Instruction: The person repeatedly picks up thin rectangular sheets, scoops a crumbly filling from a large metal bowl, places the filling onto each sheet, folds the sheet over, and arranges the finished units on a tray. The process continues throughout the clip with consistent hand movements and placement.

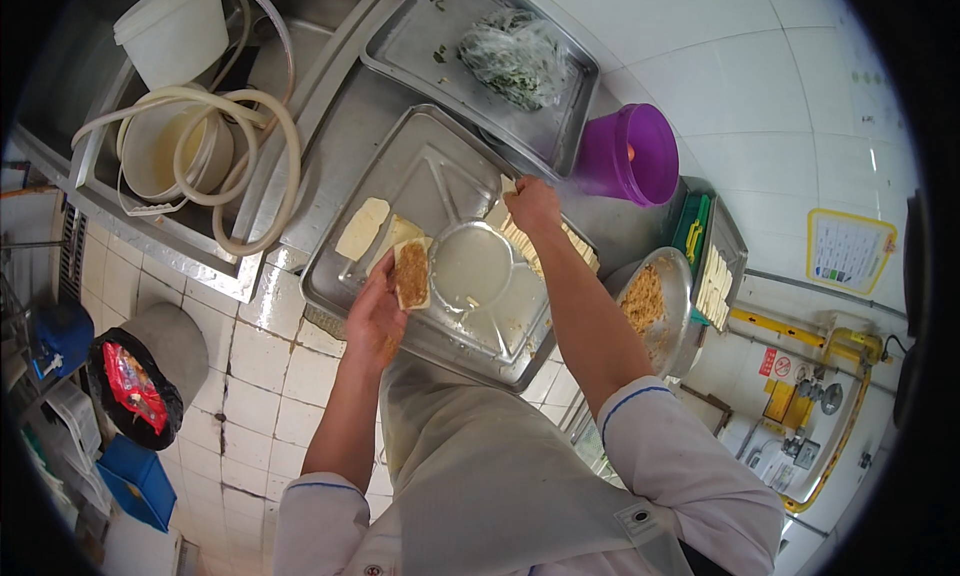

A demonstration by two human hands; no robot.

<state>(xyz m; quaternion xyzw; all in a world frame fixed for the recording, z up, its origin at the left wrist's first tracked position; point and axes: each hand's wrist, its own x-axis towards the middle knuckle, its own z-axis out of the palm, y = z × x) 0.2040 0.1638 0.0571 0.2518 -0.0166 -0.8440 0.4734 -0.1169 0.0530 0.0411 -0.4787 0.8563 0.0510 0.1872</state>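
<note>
My left hand (pixel 372 318) is closed on a pale rectangular slice with brown filling (pixel 412 274) spread over its top, held above the near left of a large metal tray (pixel 440 156). Beside it, two bare pale slices (pixel 362 228) lie flat on the tray. At the tray's far right, my right hand (pixel 535 208) pinches a plain pale slice (pixel 508 185) between its fingers. A row of similar thin slices (pixel 575 246) runs under and past my right wrist, partly hidden by the forearm.
A metal bowl of crumbly orange-brown filling (pixel 645 301) stands at right, beside another batch of slices (pixel 713 286). Behind are a purple bucket (pixel 625 156) and a tray (pixel 430 38) with a bag of greens (pixel 515 64). A coiled hose (pixel 290 166) and white buckets (pixel 175 36) occupy the left sink.
</note>
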